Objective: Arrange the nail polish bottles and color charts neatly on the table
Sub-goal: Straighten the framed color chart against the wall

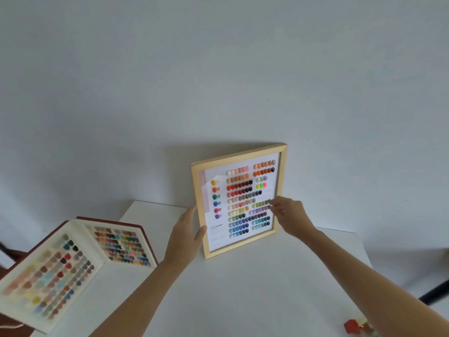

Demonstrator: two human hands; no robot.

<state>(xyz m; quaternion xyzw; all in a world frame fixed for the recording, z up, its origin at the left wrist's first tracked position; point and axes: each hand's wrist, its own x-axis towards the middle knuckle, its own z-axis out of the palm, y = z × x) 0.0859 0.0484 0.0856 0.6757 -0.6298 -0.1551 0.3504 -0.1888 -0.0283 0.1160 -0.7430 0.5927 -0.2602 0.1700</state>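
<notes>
A white table (243,288) carries a framed color chart (239,200) standing far, an open swatch book (73,266) left, and small blurred blocks (357,325) near right.

Most of the view is being filled by a plain pale grey-white wall (218,69), which is being lit softly and evenly, with only faint shadows being cast low on it. A white table (230,288) is being seen from above, its far edge standing close to the wall. At the lower right, a strip of pale floor (401,271) is being crossed by a dark bar (435,291), and something dark and blurred is being cut off at the left edge.
</notes>
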